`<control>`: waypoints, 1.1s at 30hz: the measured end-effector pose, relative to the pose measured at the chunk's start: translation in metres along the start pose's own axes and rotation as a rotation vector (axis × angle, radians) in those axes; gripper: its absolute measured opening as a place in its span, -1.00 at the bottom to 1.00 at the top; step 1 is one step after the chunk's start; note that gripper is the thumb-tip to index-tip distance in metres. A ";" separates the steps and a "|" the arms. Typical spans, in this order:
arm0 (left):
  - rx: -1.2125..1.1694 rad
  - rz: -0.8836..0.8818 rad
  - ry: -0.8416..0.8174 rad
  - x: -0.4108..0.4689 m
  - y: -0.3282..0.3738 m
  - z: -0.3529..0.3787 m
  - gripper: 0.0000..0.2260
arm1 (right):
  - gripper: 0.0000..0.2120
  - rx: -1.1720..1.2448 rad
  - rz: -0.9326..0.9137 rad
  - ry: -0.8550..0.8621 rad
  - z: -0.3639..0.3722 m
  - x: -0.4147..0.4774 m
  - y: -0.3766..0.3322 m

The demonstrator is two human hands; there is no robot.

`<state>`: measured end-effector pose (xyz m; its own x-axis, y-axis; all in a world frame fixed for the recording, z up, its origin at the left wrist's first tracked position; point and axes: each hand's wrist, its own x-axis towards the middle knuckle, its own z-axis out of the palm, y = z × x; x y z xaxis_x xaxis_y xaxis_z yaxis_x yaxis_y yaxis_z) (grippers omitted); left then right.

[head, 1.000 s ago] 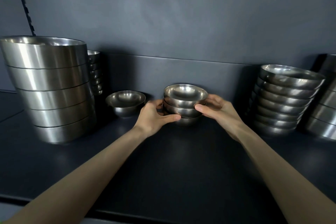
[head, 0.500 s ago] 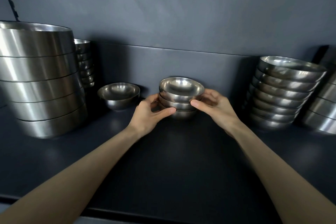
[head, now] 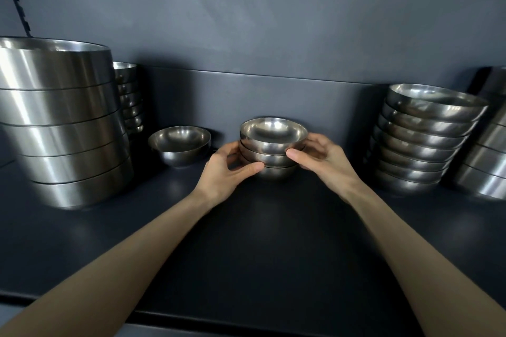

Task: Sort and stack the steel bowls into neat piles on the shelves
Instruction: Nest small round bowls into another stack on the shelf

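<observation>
Both hands, left hand [head: 228, 169] and right hand [head: 325, 161], grip the upright, mouth-up small bowl stack [head: 272, 150].

Just outside the left hand's [head: 224, 169] fingers stands a lone small bowl [head: 179, 145], leaving only a narrow gap; beyond it the tall stack of large bowls [head: 60, 123] walls off that side. Outside the right hand's [head: 325, 161] fingers the shelf [head: 260, 241] runs open up to the leaning stack of medium bowls [head: 421, 137]. Behind the fingertips the back panel [head: 246, 96] stands close, perhaps touching the gripped three-bowl stack [head: 273, 150].

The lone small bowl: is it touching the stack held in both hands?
No, the lone bowl stands apart, left of the small stack.
</observation>
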<state>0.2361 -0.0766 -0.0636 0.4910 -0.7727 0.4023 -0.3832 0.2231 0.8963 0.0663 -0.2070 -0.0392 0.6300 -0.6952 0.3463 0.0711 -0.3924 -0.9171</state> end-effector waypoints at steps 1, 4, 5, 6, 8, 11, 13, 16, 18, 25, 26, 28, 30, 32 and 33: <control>-0.006 -0.007 -0.004 0.000 -0.001 0.000 -0.68 | -0.48 0.003 0.002 -0.001 -0.001 0.000 0.000; -0.022 -0.039 -0.015 0.000 -0.002 0.000 -0.63 | -0.36 0.020 0.017 -0.006 -0.001 -0.001 -0.002; -0.020 -0.049 -0.023 0.000 -0.002 0.000 -0.63 | -0.30 0.027 0.024 -0.012 -0.001 -0.001 -0.002; -0.018 -0.055 -0.034 0.001 -0.002 0.000 -0.64 | -0.26 0.030 0.033 -0.023 -0.001 -0.001 -0.002; -0.010 -0.066 -0.051 0.002 -0.004 0.000 -0.67 | -0.30 0.027 0.053 -0.054 -0.001 -0.002 -0.002; 0.029 -0.078 -0.050 0.002 -0.005 0.000 -0.65 | -0.50 0.027 0.066 -0.064 -0.001 -0.002 0.001; 0.044 -0.080 -0.045 0.001 -0.005 0.000 -0.64 | -0.56 0.039 0.068 -0.051 -0.001 -0.002 0.002; 0.044 -0.070 -0.029 0.000 -0.001 0.000 -0.67 | -0.63 0.045 0.064 -0.040 0.000 -0.002 -0.001; 0.029 -0.067 -0.008 -0.001 0.005 -0.003 -0.65 | -0.66 0.067 0.048 -0.028 0.002 -0.001 -0.004; 0.011 -0.006 0.094 -0.008 0.029 -0.030 -0.54 | -0.51 0.131 -0.014 -0.094 0.020 0.014 -0.036; 0.005 0.000 0.117 -0.010 0.032 -0.035 -0.53 | -0.52 0.129 -0.016 -0.114 0.025 0.017 -0.040; 0.034 0.015 0.169 -0.014 0.036 -0.045 -0.57 | -0.55 0.126 -0.020 -0.158 0.037 0.025 -0.045; 0.117 0.022 0.214 -0.017 0.038 -0.056 -0.64 | -0.56 0.129 -0.018 -0.203 0.049 0.032 -0.047; 0.189 0.018 0.265 -0.019 0.036 -0.066 -0.68 | -0.63 0.137 -0.018 -0.236 0.062 0.040 -0.048; 0.212 0.011 0.293 -0.020 0.035 -0.070 -0.69 | -0.66 0.143 -0.014 -0.248 0.068 0.044 -0.047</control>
<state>0.2679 -0.0119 -0.0270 0.6773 -0.5611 0.4758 -0.5286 0.0786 0.8452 0.1430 -0.1779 0.0060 0.7970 -0.5146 0.3161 0.1782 -0.2997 -0.9373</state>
